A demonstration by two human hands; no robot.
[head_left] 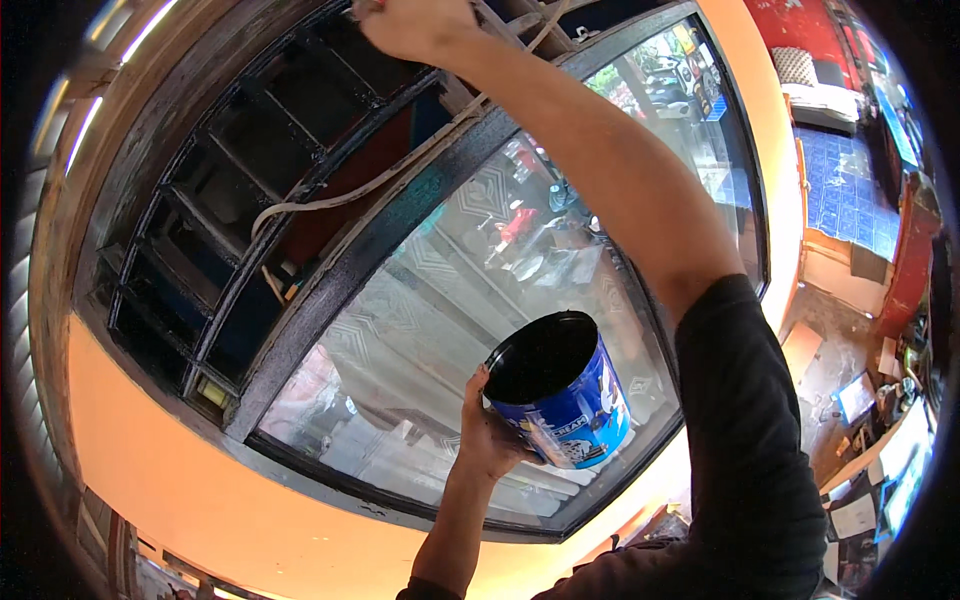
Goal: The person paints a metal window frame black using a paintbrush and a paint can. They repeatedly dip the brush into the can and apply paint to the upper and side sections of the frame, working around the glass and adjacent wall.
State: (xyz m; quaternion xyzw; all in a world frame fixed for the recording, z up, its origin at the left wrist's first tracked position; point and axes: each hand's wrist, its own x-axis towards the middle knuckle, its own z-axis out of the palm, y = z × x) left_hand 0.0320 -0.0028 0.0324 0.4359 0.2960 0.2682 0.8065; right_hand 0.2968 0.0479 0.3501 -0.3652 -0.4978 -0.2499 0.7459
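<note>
My left hand (488, 432) grips the side of a small blue round bucket (572, 408), held up in front of the window glass. The bucket's inside looks black, and a printed label wraps its wall. My right arm, in a dark short sleeve, stretches up to the top of the picture. There my right hand (408, 24) is curled against the black upper window frame (330, 120). The picture's edge cuts off whatever it may hold.
A large glass pane (450, 300) in a black frame reflects a street scene. Above it are small dark framed openings, with a white cable (340, 195) running across them. The orange wall (170, 470) surrounds the window. Far below at right are blue tiles (845, 190) and papers.
</note>
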